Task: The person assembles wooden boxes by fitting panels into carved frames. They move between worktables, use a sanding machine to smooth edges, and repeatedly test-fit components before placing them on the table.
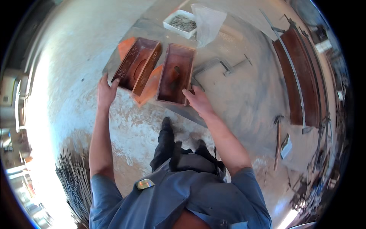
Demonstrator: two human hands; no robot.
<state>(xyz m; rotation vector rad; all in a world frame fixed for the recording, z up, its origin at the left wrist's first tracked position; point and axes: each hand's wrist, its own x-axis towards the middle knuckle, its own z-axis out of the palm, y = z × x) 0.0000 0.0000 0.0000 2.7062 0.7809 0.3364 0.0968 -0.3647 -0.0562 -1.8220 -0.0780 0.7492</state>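
Two reddish-brown, open-topped wooden boxes lie side by side on a grey work surface [238, 84]. The left box [143, 70] has small raised decoration along its long sides and sits at a slant. My left hand [106, 91] is at its near left corner, thumb touching the wood and fingers apart. Inside the right box [169, 87] is a dark patch or small object I cannot make out. My right hand [199, 101] grips this box's near right corner, thumb over the rim and fingers outside. Orange sheets [149, 87] show beneath and beside the left box.
A white tray [167, 23] of small grey pieces stands at the back, beside a clear plastic bag [207, 24]. A metal clamp [225, 68] lies right of the boxes. Farther right is a curved brown panel [299, 76] with long bars. Thin rods [74, 183] are heaped at lower left.
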